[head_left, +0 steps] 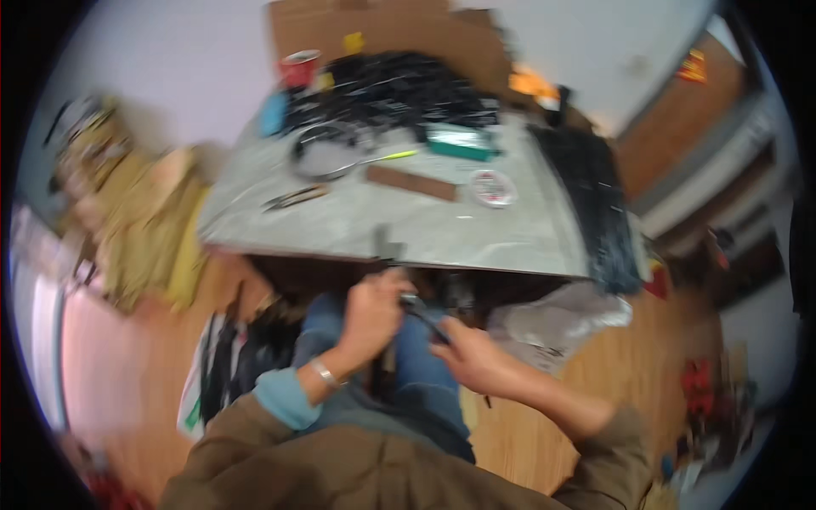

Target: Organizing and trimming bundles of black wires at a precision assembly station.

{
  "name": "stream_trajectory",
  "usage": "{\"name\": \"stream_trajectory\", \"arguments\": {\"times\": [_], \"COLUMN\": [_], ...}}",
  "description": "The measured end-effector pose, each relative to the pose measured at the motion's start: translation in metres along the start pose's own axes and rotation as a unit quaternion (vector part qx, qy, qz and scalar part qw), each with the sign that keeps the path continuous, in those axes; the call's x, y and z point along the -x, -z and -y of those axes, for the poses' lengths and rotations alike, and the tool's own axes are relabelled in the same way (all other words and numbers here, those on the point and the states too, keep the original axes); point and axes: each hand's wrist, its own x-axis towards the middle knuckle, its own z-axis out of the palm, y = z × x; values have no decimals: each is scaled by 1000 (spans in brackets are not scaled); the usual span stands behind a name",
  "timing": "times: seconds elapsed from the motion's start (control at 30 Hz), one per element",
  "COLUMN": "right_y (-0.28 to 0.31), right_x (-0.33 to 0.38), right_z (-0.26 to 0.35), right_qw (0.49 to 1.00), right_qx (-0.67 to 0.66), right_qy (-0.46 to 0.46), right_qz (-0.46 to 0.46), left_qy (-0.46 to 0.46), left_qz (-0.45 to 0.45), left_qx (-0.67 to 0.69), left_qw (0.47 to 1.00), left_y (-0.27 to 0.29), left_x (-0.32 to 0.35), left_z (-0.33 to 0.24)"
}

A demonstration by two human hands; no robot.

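Left hand: the left hand [371,314], just below the middle of the frame, is curled closed around a thin dark metal part [421,311]; a silver bracelet [324,372] sits on its wrist above a light blue cuff.
Right hand: the right hand [473,355], just right of centre, has its fingers folded in and meets the same dark part at the lower end; motion blur hides how firmly it pinches.
Held part: the thin dark metal part lies between the two hands, over the person's blue-jeaned lap [408,357] and just below the near edge of the table; its exact shape cannot be told.
Table: a grey sheet-covered table [357,225] fills the upper middle of the frame.
Black heap: a large pile of black strips [399,89] lies at the table's far side, and a second black bundle [591,204] runs down its right edge.
Small items on the table: a red cup [299,68] at upper left of the table, a teal box [459,143], a brown flat bar [412,183], a round white dish [492,188], and a wire loop with a yellow-green handle [340,153].
Floor: a wooden floor [629,357] shows at lower right, with a crumpled grey plastic bag [557,319] under the table's edge.
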Motion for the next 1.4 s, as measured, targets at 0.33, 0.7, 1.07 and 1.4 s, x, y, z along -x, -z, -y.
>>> {"name": "stream_trajectory", "arguments": {"times": [0.33,0.7,1.07,1.4], "right_y": [36,-46,-35,-120], "right_x": [-130,-68,0,-66], "right_z": [-76,-39,-77,-54], "right_qw": [921,923,711,954], "right_qx": [245,-184,-640,-138], "right_qy": [45,268,-16,51], "right_qz": [-298,-207,-291,-260], "left_qy": [-4,-248,359,-166], "left_qz": [-97,-158,23,47], "left_qx": [40,200,210,-161], "left_qw": [994,935,909,972], "left_y": [21,79,33,-44], "left_x": [-36,-49,42,26], "left_z": [-35,-146,45,-45]}}
